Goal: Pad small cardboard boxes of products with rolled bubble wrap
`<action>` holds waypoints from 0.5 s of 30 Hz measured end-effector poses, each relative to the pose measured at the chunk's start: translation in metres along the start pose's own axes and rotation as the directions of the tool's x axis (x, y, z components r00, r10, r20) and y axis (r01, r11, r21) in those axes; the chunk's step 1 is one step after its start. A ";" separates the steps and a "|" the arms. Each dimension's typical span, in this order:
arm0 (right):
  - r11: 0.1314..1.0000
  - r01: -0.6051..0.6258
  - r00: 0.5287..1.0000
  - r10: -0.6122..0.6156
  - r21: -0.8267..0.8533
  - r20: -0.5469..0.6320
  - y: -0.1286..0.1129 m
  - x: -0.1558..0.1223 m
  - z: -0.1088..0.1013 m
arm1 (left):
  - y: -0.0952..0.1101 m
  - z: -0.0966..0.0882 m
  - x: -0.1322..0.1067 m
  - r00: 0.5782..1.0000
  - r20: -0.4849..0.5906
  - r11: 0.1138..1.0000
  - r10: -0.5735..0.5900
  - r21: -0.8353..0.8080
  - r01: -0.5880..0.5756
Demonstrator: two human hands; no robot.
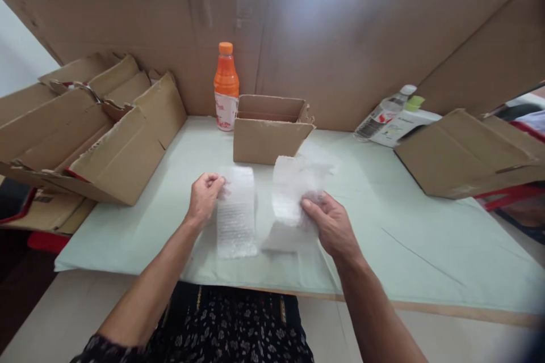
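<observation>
My left hand pinches the left edge of a whitish, see-through strip of bubble wrap, which hangs upright over the pale green table cover. In my right hand is a second piece of bubble wrap, gripped at its right side between thumb and fingers. That piece is curled and partly smeared by motion. A gap separates the two pieces. Just beyond them stands a small open cardboard box, its inside mostly hidden from here.
An orange bottle stands behind the small box. At left are large open cardboard boxes. A clear bottle, a white container and another cardboard box are at right. A tall cardboard panel closes off the back.
</observation>
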State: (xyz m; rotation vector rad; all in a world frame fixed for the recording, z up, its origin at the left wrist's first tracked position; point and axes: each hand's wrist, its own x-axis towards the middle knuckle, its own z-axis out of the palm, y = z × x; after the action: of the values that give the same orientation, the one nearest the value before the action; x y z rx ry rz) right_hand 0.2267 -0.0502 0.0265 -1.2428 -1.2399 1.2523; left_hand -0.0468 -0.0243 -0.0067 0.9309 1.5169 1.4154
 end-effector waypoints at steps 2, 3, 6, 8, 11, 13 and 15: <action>0.984 -0.087 0.996 0.083 0.155 0.029 -0.015 -0.014 -0.004 | 0.005 0.025 0.028 0.999 0.028 0.999 0.027 0.033 -0.028; 0.974 -0.121 0.992 0.114 0.192 0.048 -0.020 -0.018 -0.004 | 0.007 0.036 0.042 0.999 0.037 0.998 0.038 0.058 -0.040; 0.960 -0.172 0.984 0.158 0.219 0.080 -0.018 -0.017 0.005 | 0.010 0.054 0.073 0.998 0.011 0.985 0.069 0.159 -0.070; 0.969 -0.171 0.984 0.157 0.179 0.087 -0.004 -0.005 0.018 | 0.009 0.052 0.076 0.994 -0.022 0.968 0.106 0.229 -0.098; 0.980 -0.182 0.978 0.173 0.077 0.115 0.025 0.021 0.041 | 0.001 0.034 0.047 0.988 0.019 0.939 0.154 0.309 -0.153; 0.979 -0.203 0.972 0.198 0.025 0.124 0.043 0.035 0.054 | -0.010 0.021 0.016 0.984 0.095 0.921 0.150 0.349 -0.174; 0.975 -0.220 0.969 0.220 -0.011 0.109 0.057 0.042 0.061 | -0.022 0.013 -0.014 0.979 0.157 0.900 0.128 0.397 -0.181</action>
State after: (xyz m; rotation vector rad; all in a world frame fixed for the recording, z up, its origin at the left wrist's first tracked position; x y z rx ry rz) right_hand 0.1660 -0.0132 -0.0340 -1.3548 -1.2028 1.4992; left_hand -0.0285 -0.0344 -0.0277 1.3982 1.7065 1.1339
